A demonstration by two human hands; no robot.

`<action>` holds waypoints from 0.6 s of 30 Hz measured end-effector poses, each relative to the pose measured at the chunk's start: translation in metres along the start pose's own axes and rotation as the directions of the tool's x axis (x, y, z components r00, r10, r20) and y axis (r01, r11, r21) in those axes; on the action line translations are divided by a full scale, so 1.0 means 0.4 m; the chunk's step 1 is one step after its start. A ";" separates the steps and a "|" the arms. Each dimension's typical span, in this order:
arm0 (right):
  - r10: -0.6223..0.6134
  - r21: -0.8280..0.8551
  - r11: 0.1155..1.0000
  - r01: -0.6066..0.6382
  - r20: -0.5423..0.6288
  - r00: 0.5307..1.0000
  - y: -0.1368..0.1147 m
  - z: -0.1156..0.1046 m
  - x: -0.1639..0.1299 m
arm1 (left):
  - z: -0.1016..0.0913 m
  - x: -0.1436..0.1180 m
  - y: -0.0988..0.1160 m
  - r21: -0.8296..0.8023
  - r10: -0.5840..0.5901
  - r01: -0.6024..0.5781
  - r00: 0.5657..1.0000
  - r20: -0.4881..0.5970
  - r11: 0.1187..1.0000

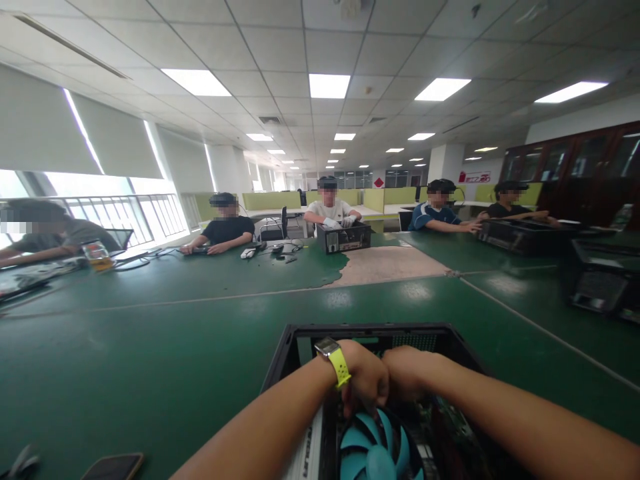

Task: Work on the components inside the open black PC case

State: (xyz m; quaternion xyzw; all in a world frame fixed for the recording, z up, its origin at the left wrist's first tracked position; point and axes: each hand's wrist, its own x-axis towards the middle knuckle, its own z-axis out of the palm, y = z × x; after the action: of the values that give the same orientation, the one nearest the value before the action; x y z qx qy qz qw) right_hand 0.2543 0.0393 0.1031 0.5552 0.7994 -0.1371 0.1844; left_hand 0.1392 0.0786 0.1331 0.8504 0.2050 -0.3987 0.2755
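A black computer case (463,343) lies on its side in front of me with its inside exposed. My left hand (367,373), with a watch on a yellow-green strap (340,365) at its wrist, reaches into the case, fingers curled down. Close against it, knuckles up, my right hand (411,372) is curled inside the case as well. Whatever the fingertips pinch is hidden beneath the hands. Just nearer to me sits a fan with turquoise blades (377,443). A green circuit board (450,417) shows dimly to the fan's right, under my right forearm.
A green-topped table (165,360) spreads around the case, with a torn, bare patch (390,263) farther off. A phone (114,467) lies at the near left. Several people sit across the table; one, gloved, works in another case (345,239). More cases (605,280) stand right.
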 end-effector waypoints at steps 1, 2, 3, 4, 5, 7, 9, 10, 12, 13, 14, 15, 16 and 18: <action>0.013 -0.015 1.000 -0.013 -0.007 1.000 0.003 -0.007 -0.007 | -0.003 0.000 -0.005 -0.039 -0.028 0.030 0.999 0.036 0.999; 0.021 -0.027 0.999 -0.021 -0.018 1.000 0.007 -0.012 -0.012 | -0.006 0.001 -0.010 -0.071 -0.052 0.056 0.997 0.063 0.996; 0.025 -0.037 0.999 -0.026 -0.025 0.999 0.011 -0.014 -0.018 | -0.007 0.002 -0.015 -0.097 -0.070 0.078 0.994 0.082 0.992; 0.028 -0.044 0.999 -0.029 -0.029 0.999 0.016 -0.016 -0.022 | -0.008 0.003 -0.019 -0.119 -0.086 0.097 0.992 0.094 0.988; 0.028 -0.048 0.998 -0.029 -0.029 0.999 0.021 -0.016 -0.025 | -0.009 0.004 -0.023 -0.136 -0.099 0.112 0.990 0.099 0.984; 0.013 -0.044 0.999 -0.014 -0.022 1.000 0.032 -0.016 -0.028 | -0.009 0.002 -0.027 -0.148 -0.128 0.139 0.988 0.084 0.979; -0.010 -0.034 0.999 0.009 -0.016 1.000 0.044 -0.015 -0.029 | -0.009 -0.005 -0.027 -0.125 -0.170 0.174 0.985 0.042 0.977; -0.018 -0.029 0.999 0.018 -0.016 1.000 0.049 -0.015 -0.030 | -0.009 -0.009 -0.024 -0.100 -0.196 0.196 0.981 0.011 0.976; -0.030 -0.013 0.999 0.029 -0.020 0.999 0.055 -0.015 -0.030 | -0.009 -0.016 -0.015 -0.020 -0.247 0.246 0.965 -0.089 0.969; -0.032 -0.003 0.999 0.032 -0.018 0.999 0.056 -0.015 -0.031 | -0.007 -0.016 -0.009 0.030 -0.266 0.274 0.951 -0.156 0.961; -0.033 0.009 0.999 0.033 -0.014 0.999 0.057 -0.015 -0.031 | -0.004 -0.015 -0.003 0.079 -0.276 0.299 0.935 -0.225 0.951; -0.033 0.021 0.999 0.033 -0.006 0.999 0.056 -0.015 -0.032 | 0.000 -0.010 0.003 0.124 -0.275 0.321 0.917 -0.288 0.939; -0.032 0.034 0.999 0.032 0.002 0.999 0.055 -0.015 -0.032 | 0.005 -0.002 0.007 0.160 -0.266 0.334 0.903 -0.338 0.929; -0.029 0.058 0.998 0.028 0.024 0.999 0.051 -0.013 -0.031 | 0.018 0.020 0.010 0.207 -0.240 0.340 0.887 -0.395 0.917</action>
State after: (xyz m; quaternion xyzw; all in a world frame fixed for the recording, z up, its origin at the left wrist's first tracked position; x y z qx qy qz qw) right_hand 0.2768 0.0382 0.1130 0.5470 0.8006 -0.1696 0.1762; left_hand 0.1423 0.0719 0.1242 0.8977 0.3219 -0.2965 0.0512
